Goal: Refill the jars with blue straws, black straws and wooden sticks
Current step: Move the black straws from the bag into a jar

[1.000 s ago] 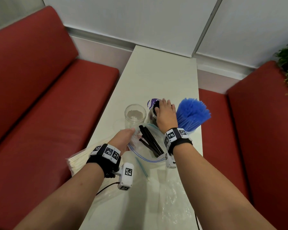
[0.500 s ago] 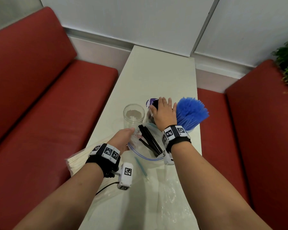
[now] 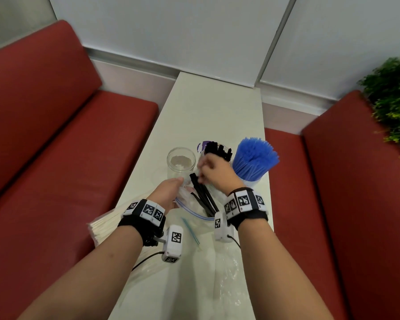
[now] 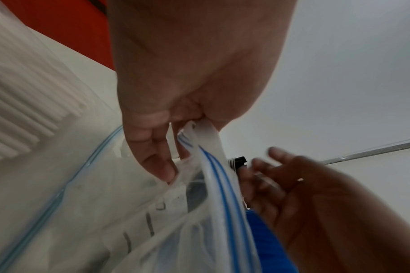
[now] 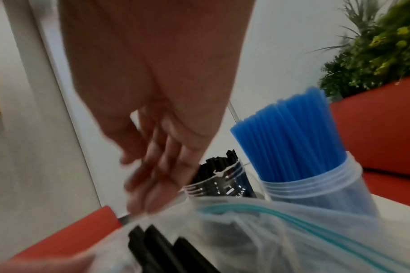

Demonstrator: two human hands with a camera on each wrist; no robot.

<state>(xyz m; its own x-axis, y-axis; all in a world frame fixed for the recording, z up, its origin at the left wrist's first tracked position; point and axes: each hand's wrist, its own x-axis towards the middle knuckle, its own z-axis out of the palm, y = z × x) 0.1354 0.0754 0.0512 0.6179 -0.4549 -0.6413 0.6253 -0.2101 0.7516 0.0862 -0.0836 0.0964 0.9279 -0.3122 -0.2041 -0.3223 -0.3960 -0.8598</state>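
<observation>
Head view: three clear jars stand in a row across the white table (image 3: 208, 107). The left jar (image 3: 181, 163) holds no straws or sticks. The middle jar (image 3: 218, 150) carries black straws standing upright. The right jar (image 3: 247, 181) is packed with blue straws (image 3: 255, 158) that fan outward at the top. Just in front of the jars lies a clear zip bag (image 3: 194, 204) with a blue seal line, containing loose black straws (image 3: 203, 197) laid diagonally. The left hand (image 3: 168, 192) grips the bag's rim. The right hand (image 3: 215, 172) hovers above the bag mouth, fingers relaxed and spread, holding nothing. A pack of pale sticks (image 3: 104, 227) lies at the table's left edge.

Left wrist view: the left hand (image 4: 175, 92) pinches the bag's seal strip (image 4: 213, 166) between thumb and curled fingers. The right hand (image 4: 304, 194) is blurred, fingers apart.

Right wrist view: the right hand (image 5: 157, 129) has loosely extended, separated fingers (image 5: 152, 184) over the bag opening (image 5: 246, 230). Black straws (image 5: 157, 245) show through the plastic.
</observation>
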